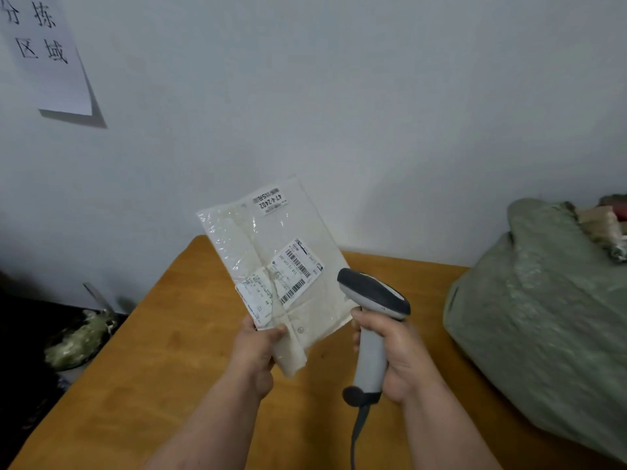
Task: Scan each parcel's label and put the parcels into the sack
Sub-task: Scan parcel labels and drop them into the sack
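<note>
Both forearms are bare, without sleeves, gloves, rings or watch.

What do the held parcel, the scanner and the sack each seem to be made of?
Parcel: clear glossy plastic film, judging by its crinkled glints, around pale cloth.
Scanner: hard matte plastic, grey and dark, smooth moulded shape.
Sack: probably woven plastic, dull green, coarse texture.
</note>
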